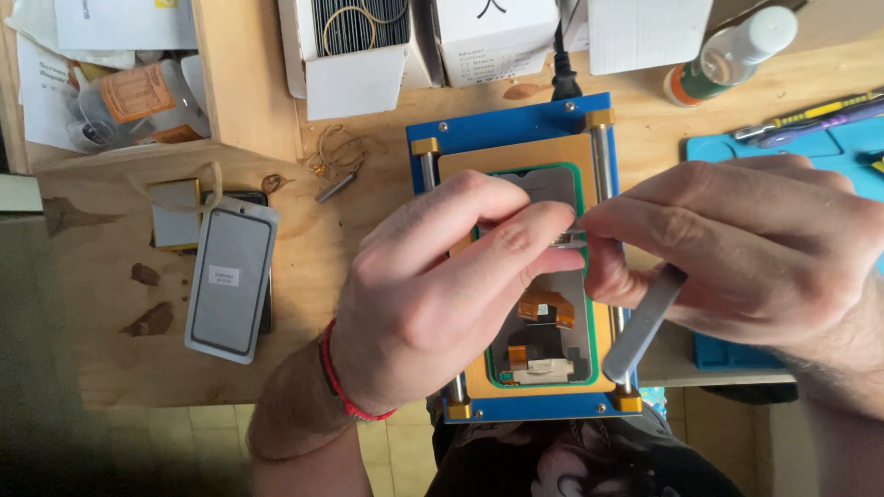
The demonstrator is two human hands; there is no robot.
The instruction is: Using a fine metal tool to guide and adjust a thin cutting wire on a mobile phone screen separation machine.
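Hands meet right over the middle of the frame: the left hand point(442, 294), red string bracelet point(339, 379) on the wrist, has its fingers curled almost closed with the fingertips pinching at a small metal bit on the phone screen assembly point(545, 340), though what exactly it grips is too hidden to say for sure. The right hand point(737, 253) comes in from the right side, fingers closed around a pair of metal tweezers point(645, 322), whose body slants down to the lower right while the tips point up-left to that same spot, so both hands touch basically at one point just above frame centre. The screen assembly lies face down with its long axis running top to bottom of the frame, orange flex cables showing, and it sits inside the green border of a blue and orange clamp plate point(516, 124) with side rails. Neither hand is clearly nearer; the pinch point is between them. Further out, a spare glass panel point(230, 276) lies at the left on the bare plywood bench point(110, 350), rubber bands point(339, 152) sit near the upper middle, white boxes point(354, 55) line the top edge, a clear bottle point(732, 51) sits upper right, and a blue work mat point(792, 147) holds tools at the right edge.
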